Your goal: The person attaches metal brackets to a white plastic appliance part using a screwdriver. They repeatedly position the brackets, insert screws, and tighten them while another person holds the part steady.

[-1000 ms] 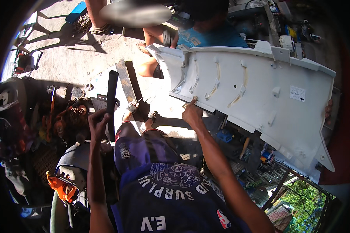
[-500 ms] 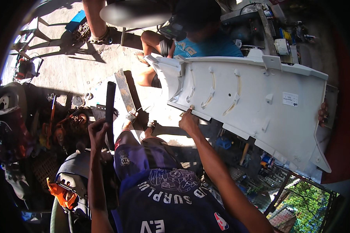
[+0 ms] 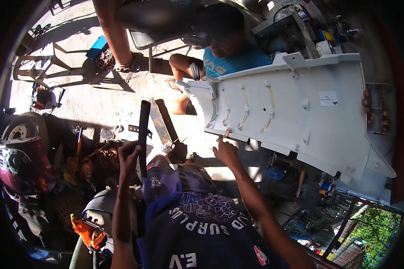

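My left hand [image 3: 129, 157] is closed around a long, flat black strip [image 3: 143, 134], which stands nearly upright in it. A large, curved white panel [image 3: 287, 112], with ribs and a small label on its inner side, fills the right middle. Beneath its lower left edge is my right hand [image 3: 227, 152], index finger stretched toward the edge, with nothing visible in it. Whether that fingertip touches the panel is unclear. A co-worker in a blue shirt [image 3: 229, 62] sits behind the panel, and another person's fingers [image 3: 366, 101] grip its right end.
A maroon helmet [image 3: 27, 163], a wheel [image 3: 22, 131] and orange tools [image 3: 87, 170] crowd the left. A brown post [image 3: 114, 31] stands at the back near a blue box [image 3: 96, 47]. A metal plank [image 3: 163, 121] lies ahead; a cluttered bench [image 3: 300, 27] is back right.
The whole view has shifted, so the panel and both hands appear further right and lower. My right index finger is straighter. The co-worker's head has tilted up. My left hand keeps the strip.
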A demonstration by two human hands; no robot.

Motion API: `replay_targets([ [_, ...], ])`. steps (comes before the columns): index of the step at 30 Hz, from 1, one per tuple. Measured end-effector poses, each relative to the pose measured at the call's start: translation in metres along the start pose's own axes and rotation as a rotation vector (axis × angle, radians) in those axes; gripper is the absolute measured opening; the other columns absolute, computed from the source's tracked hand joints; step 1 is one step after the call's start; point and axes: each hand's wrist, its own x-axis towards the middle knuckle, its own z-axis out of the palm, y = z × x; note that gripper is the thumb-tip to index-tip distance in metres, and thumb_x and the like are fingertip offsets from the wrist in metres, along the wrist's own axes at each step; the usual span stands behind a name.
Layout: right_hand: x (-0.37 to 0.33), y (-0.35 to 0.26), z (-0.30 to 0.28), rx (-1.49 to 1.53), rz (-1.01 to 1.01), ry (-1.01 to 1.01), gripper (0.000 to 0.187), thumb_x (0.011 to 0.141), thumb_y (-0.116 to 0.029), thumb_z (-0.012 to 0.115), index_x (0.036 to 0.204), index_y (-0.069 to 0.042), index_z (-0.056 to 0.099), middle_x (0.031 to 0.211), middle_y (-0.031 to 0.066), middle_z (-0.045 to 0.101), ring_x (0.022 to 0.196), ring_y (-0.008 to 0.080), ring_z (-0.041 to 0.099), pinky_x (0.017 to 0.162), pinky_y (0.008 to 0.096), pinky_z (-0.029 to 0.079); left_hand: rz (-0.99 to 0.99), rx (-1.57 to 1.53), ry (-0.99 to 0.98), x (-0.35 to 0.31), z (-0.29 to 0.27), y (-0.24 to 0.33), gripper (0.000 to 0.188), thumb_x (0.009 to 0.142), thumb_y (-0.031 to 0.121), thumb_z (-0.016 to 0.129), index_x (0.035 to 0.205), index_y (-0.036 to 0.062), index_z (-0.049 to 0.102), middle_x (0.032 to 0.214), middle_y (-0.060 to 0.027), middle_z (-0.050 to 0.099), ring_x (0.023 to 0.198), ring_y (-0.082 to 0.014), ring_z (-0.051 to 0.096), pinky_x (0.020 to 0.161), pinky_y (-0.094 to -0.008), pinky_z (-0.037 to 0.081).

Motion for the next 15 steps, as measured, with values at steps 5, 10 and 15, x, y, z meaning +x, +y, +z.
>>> replay_targets([
  [5,-0.019,0.010,0.014,0.163,0.052,-0.134,0.072,0.091,-0.047,0.063,0.147,-0.007,0.043,0.096,0.0245,0.071,0.084,0.0374,0.070,0.074,0.0495,0.055,-0.011,-0.020,-0.038,0.011,0.005,0.005,0.025,0.092,0.015,0.073,0.103,-0.0065,0.073,0.081,-0.0023,0.070,0.073,-0.0075,0.061,0.066,-0.0245,0.049],
  [10,-0.037,0.029,0.052,0.262,0.075,-0.102,0.068,0.090,-0.041,0.066,0.144,-0.004,0.050,0.092,0.0228,0.073,0.093,0.0377,0.071,0.083,0.0476,0.056,0.025,0.084,-0.075,0.020,0.014,0.015,0.028,0.092,0.016,0.073,0.107,-0.0075,0.072,0.082,-0.0036,0.071,0.073,-0.0075,0.062,0.066,-0.0244,0.050],
  [15,-0.051,0.035,0.046,0.466,0.072,-0.153,0.068,0.090,-0.042,0.067,0.144,-0.005,0.051,0.094,0.0202,0.073,0.092,0.0346,0.072,0.082,0.0446,0.056,0.076,0.061,-0.164,0.036,0.030,0.019,0.027,0.092,0.016,0.074,0.108,-0.0058,0.073,0.081,-0.0061,0.073,0.073,-0.0100,0.065,0.067,-0.0265,0.052],
])
